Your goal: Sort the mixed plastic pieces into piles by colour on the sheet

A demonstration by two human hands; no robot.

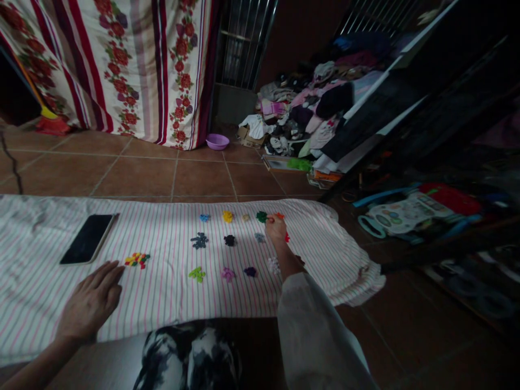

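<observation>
On the striped cloth [162, 292] my left hand [91, 298] lies with fingers spread, just below a mixed pile of red, yellow, orange and green pieces [137, 260]. My right hand [276, 227] reaches to the back right, fingers pinched between the dark green pile [261, 216] and the orange pieces [280, 216]; what it holds is too small to make out. Small single-colour piles stand in rows: blue [204, 218], yellow [228, 216], grey [199, 241], black [229, 240], lime [197, 274], pink [228, 274], dark purple [250, 272] and white [273, 265]. Red pieces [287, 237] show beside my right wrist.
A phone [88, 239] lies on the cloth at the left. Beyond the cloth, a purple basin [218, 142] rests on the tiled floor by a floral curtain [150, 70]. Piled clothes [309, 108] and a dark slanted frame are at the right.
</observation>
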